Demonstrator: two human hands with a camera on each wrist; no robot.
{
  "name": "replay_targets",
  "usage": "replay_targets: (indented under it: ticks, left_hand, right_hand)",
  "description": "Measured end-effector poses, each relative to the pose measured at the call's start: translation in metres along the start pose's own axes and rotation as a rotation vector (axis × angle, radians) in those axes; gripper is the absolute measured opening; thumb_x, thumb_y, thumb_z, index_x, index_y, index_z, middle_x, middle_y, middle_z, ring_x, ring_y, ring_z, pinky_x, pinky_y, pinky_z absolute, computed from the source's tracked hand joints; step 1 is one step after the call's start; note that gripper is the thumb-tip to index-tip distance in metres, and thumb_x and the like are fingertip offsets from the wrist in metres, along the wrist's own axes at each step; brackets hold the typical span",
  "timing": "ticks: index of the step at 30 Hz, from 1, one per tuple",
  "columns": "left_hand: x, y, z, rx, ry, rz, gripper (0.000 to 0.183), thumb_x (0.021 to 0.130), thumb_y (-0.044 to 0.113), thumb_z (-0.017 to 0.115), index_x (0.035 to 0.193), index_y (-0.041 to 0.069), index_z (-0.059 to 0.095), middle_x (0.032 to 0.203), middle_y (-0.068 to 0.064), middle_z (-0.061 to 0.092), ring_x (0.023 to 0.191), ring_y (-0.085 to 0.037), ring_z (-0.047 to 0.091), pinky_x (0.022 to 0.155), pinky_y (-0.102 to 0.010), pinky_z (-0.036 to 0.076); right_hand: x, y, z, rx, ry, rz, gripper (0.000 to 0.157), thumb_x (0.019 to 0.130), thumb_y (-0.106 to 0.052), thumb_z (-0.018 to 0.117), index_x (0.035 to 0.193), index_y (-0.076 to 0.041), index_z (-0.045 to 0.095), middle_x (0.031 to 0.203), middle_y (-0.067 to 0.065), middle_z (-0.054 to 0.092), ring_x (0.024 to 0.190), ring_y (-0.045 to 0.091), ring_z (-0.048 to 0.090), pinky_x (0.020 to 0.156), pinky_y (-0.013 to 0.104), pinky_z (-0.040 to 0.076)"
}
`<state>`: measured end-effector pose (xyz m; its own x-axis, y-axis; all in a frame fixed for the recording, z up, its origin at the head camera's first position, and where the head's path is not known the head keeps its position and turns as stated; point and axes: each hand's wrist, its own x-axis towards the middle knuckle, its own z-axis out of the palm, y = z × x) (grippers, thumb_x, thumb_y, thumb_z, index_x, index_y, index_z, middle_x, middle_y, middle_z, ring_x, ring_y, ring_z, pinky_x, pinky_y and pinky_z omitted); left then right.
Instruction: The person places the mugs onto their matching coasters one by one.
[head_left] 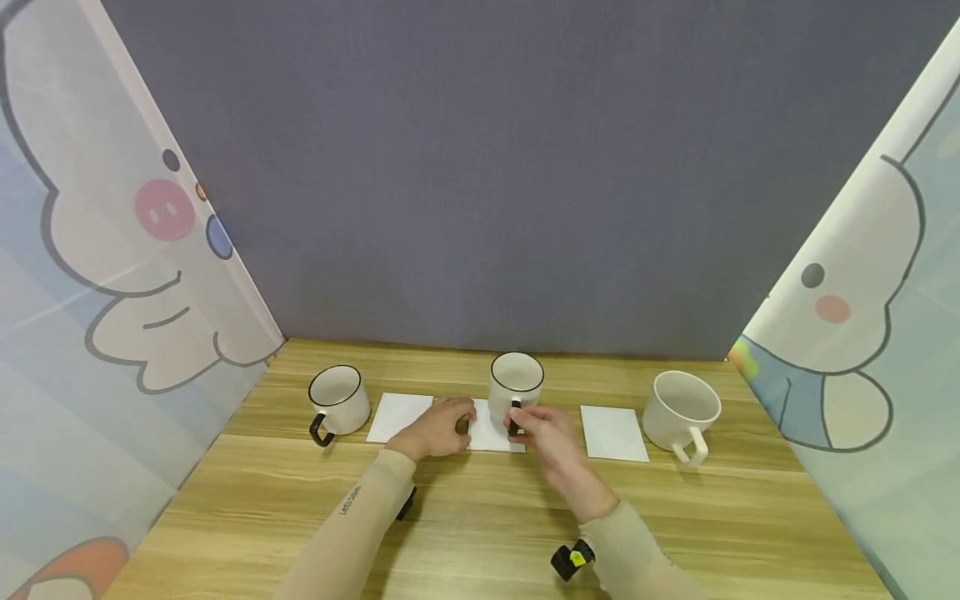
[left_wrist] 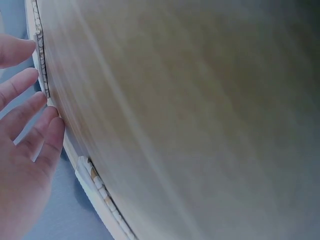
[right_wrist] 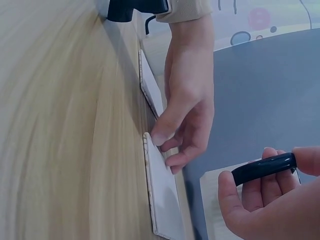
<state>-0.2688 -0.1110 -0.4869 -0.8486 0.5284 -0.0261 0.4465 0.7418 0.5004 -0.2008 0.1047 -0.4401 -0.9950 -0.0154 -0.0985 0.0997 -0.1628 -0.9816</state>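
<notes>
A white mug with a black rim (head_left: pixel 516 375) overlaps the back part of the middle white square pad (head_left: pixel 497 435) in the head view. My right hand (head_left: pixel 551 437) pinches its black handle (right_wrist: pixel 262 169) between thumb and fingers. To the left, my left hand (head_left: pixel 441 427) hovers with loosely bent fingers, thumb and fingertips right at the left edge of the middle pad. Nothing is held in it. In the left wrist view, the left hand's fingers (left_wrist: pixel 30 145) are spread apart at the table edge.
Another black-rimmed white mug (head_left: pixel 341 402) stands at the left, its handle toward me. A plain white mug (head_left: pixel 681 410) stands at the right. One white pad (head_left: pixel 397 417) lies left of the middle one, another (head_left: pixel 613 433) right of it. A grey panel (head_left: pixel 480 183) rises behind the wooden table (head_left: pixel 480 525).
</notes>
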Motion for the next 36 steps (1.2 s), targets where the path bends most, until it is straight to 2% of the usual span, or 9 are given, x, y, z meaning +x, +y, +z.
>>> replay_targets:
  ticks: [9,18,27,36]
  left_hand:
    - [0.000,-0.002,0.001,0.007,0.014,0.013,0.026,0.087,0.013,0.070,0.112,0.015,0.063,0.145,-0.007,0.054,0.135,-0.038,0.044,0.109,-0.053,0.040]
    - [0.000,0.000,0.000,0.007,-0.014,-0.002,0.029,0.089,0.014,0.070,0.117,0.014,0.063,0.146,-0.007,0.053,0.135,-0.035,0.044,0.108,-0.053,0.041]
    - [0.000,0.002,-0.002,-0.009,-0.006,-0.003,0.030,0.087,0.012,0.071,0.115,0.015,0.063,0.140,-0.005,0.058,0.132,-0.036,0.046,0.105,-0.054,0.043]
    - [0.001,0.001,-0.001,-0.025,0.009,0.005,0.029,0.085,0.011,0.072,0.113,0.014,0.064,0.135,-0.004,0.061,0.129,-0.036,0.048,0.104,-0.054,0.044]
  right_hand:
    - [0.005,0.006,0.008,0.024,-0.021,0.020,0.026,0.097,-0.003,0.064,0.107,0.021,0.063,0.091,0.011,0.067,0.087,0.018,0.062,0.078,0.036,0.056]
    - [0.007,0.014,0.013,-0.009,-0.006,0.036,0.026,0.097,-0.005,0.065,0.107,0.019,0.066,0.091,0.010,0.067,0.087,0.018,0.062,0.079,0.038,0.057]
    - [0.009,0.023,0.015,-0.012,-0.005,0.051,0.025,0.097,-0.003,0.064,0.106,0.020,0.065,0.089,0.012,0.068,0.088,0.021,0.062,0.079,0.038,0.057]
    - [0.008,0.029,0.018,-0.051,-0.022,0.047,0.023,0.098,-0.004,0.064,0.101,0.018,0.066,0.099,0.016,0.067,0.090,0.018,0.061,0.088,0.045,0.057]
